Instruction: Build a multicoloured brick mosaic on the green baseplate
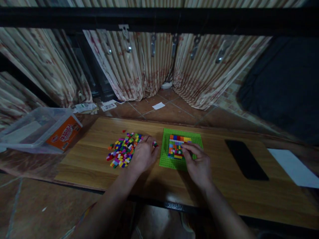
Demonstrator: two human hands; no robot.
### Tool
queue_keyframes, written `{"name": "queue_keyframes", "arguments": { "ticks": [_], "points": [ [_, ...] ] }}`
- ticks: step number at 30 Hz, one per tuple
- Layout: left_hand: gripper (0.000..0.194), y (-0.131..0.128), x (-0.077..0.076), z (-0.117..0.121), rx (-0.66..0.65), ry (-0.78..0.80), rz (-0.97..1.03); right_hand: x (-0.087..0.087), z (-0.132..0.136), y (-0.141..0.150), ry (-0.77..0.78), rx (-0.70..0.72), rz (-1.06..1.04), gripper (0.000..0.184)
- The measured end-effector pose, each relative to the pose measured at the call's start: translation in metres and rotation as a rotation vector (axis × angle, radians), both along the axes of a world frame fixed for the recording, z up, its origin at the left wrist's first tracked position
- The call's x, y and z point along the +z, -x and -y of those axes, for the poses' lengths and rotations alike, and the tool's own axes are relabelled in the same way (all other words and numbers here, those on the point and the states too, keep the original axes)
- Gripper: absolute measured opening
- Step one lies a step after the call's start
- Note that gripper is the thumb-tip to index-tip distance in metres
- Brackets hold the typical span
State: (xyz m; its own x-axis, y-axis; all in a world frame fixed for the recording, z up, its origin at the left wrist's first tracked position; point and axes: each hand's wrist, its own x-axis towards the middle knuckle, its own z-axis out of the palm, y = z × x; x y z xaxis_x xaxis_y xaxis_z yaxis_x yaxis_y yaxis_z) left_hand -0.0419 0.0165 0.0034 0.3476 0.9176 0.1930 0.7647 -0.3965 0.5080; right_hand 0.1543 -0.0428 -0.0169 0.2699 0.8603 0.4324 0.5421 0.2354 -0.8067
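Note:
A heap of small coloured building bricks [122, 151] lies on the wooden table. My left hand [144, 154] is at the heap's right side with curled fingers. A few bricks [155, 144] show between its thumb and forefinger, apart from the heap. To the right is a green studded baseplate [164, 162], carrying a roughly square patch of coloured bricks [174, 142]. Over that patch's right part, my right hand [199, 164] pinches thumb and forefinger together at what looks like a small brick, mostly hidden by the fingertips. This hand also covers the baseplate's lower right corner.
A black flat rectangular object [245, 159] and a white sheet [294, 166] lie to the right. At the far left stands a clear plastic box [32, 146] with an orange label. Curtains [139, 69] hang behind the table [82, 166], with papers on the tiled floor.

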Motion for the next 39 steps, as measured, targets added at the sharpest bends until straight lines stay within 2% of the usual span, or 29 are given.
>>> {"name": "queue_keyframes", "arguments": {
  "ticks": [5, 9, 14, 18, 22, 29, 36, 39],
  "points": [
    [0.025, -0.011, 0.003, 0.017, -0.199, 0.228, 0.398, 0.002, 0.001, 0.013, 0.072, 0.121, -0.112, 0.021],
    [0.025, -0.019, 0.004, 0.021, -0.286, 0.331, 0.558, 0.004, 0.001, 0.021, 0.142, 0.184, -0.258, 0.024],
    [0.031, -0.022, 0.008, 0.022, -0.267, 0.392, 0.583, 0.008, 0.002, 0.024, 0.163, 0.228, -0.422, 0.02],
    [0.026, -0.021, 0.011, 0.022, -0.25, 0.415, 0.556, 0.01, 0.003, 0.021, 0.17, 0.261, -0.375, 0.014],
    [0.01, -0.021, 0.007, 0.021, -0.281, 0.434, 0.621, 0.009, 0.002, 0.018, 0.165, 0.265, -0.351, 0.015],
    [0.013, -0.023, -0.001, 0.019, -0.267, 0.478, 0.726, 0.009, 0.002, 0.018, 0.241, 0.27, -0.419, 0.018],
    [0.011, -0.025, 0.003, 0.02, -0.253, 0.543, 0.794, 0.007, 0.001, 0.017, 0.268, 0.267, -0.493, 0.02],
    [0.01, -0.023, 0.003, 0.019, -0.22, 0.539, 0.771, 0.008, 0.0, 0.008, 0.269, 0.198, -0.446, 0.019]
  ]
}}
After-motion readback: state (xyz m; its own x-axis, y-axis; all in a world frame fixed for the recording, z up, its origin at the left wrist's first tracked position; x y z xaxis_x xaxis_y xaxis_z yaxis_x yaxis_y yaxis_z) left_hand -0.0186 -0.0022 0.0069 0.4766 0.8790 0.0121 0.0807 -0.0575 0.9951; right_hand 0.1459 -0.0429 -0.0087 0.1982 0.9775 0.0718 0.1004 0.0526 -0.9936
